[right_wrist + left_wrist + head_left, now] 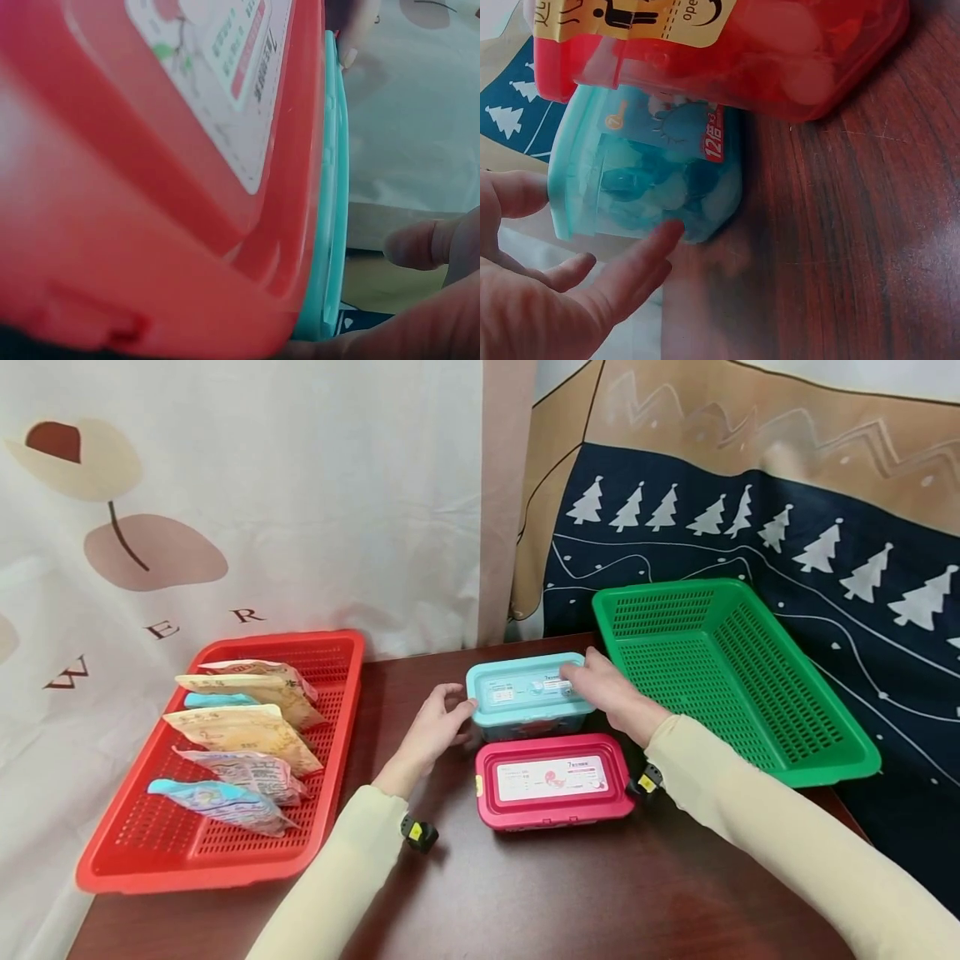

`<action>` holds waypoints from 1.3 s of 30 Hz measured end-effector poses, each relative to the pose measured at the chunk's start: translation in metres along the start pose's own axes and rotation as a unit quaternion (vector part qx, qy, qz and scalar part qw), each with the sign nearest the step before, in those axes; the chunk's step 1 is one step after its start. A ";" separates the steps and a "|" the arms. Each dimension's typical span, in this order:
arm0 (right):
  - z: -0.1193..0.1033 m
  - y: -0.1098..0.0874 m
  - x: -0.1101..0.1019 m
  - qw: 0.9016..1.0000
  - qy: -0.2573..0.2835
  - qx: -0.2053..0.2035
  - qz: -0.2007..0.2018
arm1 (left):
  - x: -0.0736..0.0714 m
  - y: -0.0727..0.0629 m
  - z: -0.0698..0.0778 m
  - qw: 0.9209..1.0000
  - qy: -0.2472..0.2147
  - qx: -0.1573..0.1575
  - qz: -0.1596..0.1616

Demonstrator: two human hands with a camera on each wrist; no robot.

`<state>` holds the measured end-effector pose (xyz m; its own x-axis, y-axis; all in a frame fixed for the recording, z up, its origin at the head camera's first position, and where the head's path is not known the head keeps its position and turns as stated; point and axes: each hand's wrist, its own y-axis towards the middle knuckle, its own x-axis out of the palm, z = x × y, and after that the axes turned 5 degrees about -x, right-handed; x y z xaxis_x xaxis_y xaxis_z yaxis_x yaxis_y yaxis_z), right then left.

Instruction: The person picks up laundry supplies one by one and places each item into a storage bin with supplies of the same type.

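Note:
A teal-lidded plastic box (517, 693) stands on the table behind a pink-lidded box (553, 781). At the teal box's left end is my left hand (435, 727), its thumb tip at the lid's edge. In the left wrist view, that hand's fingers (641, 262) reach out nearly straight beside the clear side wall, through which teal and white contents show. My right hand (611, 693) is at the teal box's right end, fingers against that end. Its thumb (415, 244) stands off the lid in the right wrist view, where the pink box hides most of the teal one.
To the left, a red basket (330, 777) contains several upright packets (232, 735). A green basket (750, 693) sits at the right, close by my right forearm. Printed curtains (337, 485) hang right behind the dark wooden table (525, 893).

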<state>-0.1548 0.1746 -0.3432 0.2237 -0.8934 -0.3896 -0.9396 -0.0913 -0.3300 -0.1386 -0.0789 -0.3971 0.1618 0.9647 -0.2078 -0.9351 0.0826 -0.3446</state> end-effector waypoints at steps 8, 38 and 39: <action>-0.002 0.003 -0.002 0.999 0.037 0.012 -0.014 | 0.000 0.002 0.006 0.999 -0.038 0.007 -0.009; 0.003 0.018 -0.007 0.996 -0.074 0.008 -0.044 | -0.020 0.013 0.004 0.998 -0.049 -0.014 0.046; 0.004 0.019 -0.007 0.996 -0.076 0.007 -0.049 | -0.021 0.013 0.003 0.997 -0.055 -0.017 0.044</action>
<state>-0.1732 0.1813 -0.3502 0.3522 -0.8032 -0.4804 -0.9078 -0.1683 -0.3841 -0.1550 -0.0968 -0.3942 0.0416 0.9897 -0.1369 -0.9328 -0.0106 -0.3603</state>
